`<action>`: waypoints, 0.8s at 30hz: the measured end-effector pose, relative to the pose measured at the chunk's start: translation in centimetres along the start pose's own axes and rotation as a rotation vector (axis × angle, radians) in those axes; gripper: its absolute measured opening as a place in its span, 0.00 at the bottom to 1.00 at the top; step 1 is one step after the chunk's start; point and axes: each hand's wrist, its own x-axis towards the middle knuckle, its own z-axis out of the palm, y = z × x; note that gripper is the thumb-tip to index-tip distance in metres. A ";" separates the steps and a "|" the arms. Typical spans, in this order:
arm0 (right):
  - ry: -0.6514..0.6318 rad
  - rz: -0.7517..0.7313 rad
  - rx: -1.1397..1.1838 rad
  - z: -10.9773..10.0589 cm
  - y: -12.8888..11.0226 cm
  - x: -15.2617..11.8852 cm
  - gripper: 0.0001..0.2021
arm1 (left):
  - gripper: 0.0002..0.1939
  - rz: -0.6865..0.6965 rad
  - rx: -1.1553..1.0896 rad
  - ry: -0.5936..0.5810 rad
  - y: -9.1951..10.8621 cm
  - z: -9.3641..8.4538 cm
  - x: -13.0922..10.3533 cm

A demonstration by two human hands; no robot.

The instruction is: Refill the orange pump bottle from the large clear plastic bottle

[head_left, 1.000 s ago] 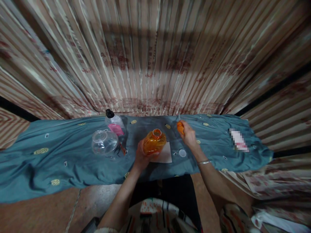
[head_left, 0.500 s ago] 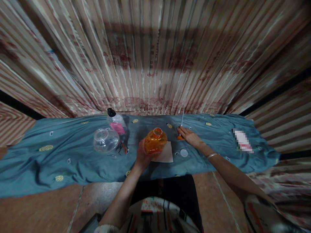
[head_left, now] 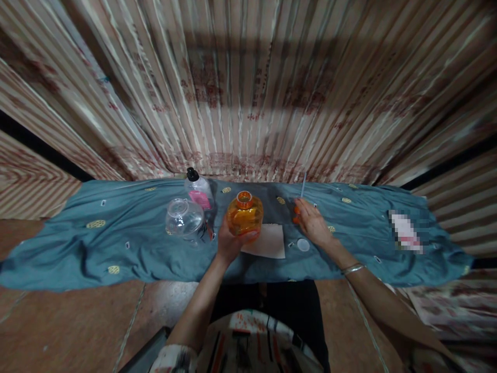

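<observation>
My left hand (head_left: 230, 241) is wrapped round the side of a see-through orange bottle (head_left: 245, 220), its uncapped round neck facing up. My right hand (head_left: 313, 226) has its fingers closed over an orange pump head (head_left: 296, 213), which is partly hidden beneath them. From that pump, a thin pale dip tube (head_left: 304, 185) points away toward the curtain. Between the hands lies a sheet of white paper (head_left: 269, 242), partly behind the left hand. A small clear round lid (head_left: 303, 245) rests on the cloth just below the right hand.
Left of the orange bottle stand a clear plastic container (head_left: 184, 220) and a black-capped bottle with a pink label (head_left: 200, 194). A blurred pink-and-white item (head_left: 406, 231) lies far right on the teal cloth (head_left: 97, 248). A pleated curtain (head_left: 240, 103) rises behind.
The whole view has shifted a little. My right fingers have closed in round the orange pump head. The orange bottle stays in my left hand, slightly farther from the pump.
</observation>
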 end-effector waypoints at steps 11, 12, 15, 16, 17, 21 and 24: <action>0.033 0.160 0.800 2.4 -10.6 8.0 0.30 | 0.26 0.113 0.087 0.144 0.0 -1.7 0.7; -0.001 0.162 0.836 2.9 -11.4 9.4 0.30 | 0.27 0.117 0.079 0.147 0.0 -1.7 0.6; -0.100 0.164 0.919 4.7 -13.7 13.5 0.32 | 0.27 0.121 0.054 0.149 -0.1 -1.7 0.0; -0.131 0.160 0.940 5.3 -14.4 14.8 0.33 | 0.28 0.119 0.047 0.148 -0.2 -1.7 -0.2; -0.161 0.155 0.960 5.8 -15.0 15.9 0.35 | 0.28 0.116 0.044 0.148 -0.2 -1.8 -0.5; -0.250 0.093 1.034 7.2 -17.3 19.0 0.46 | 0.28 0.095 0.061 0.152 0.0 -2.3 -2.1; -0.295 0.033 1.081 8.0 -19.0 20.4 0.57 | 0.28 0.070 0.083 0.153 0.2 -2.8 -3.3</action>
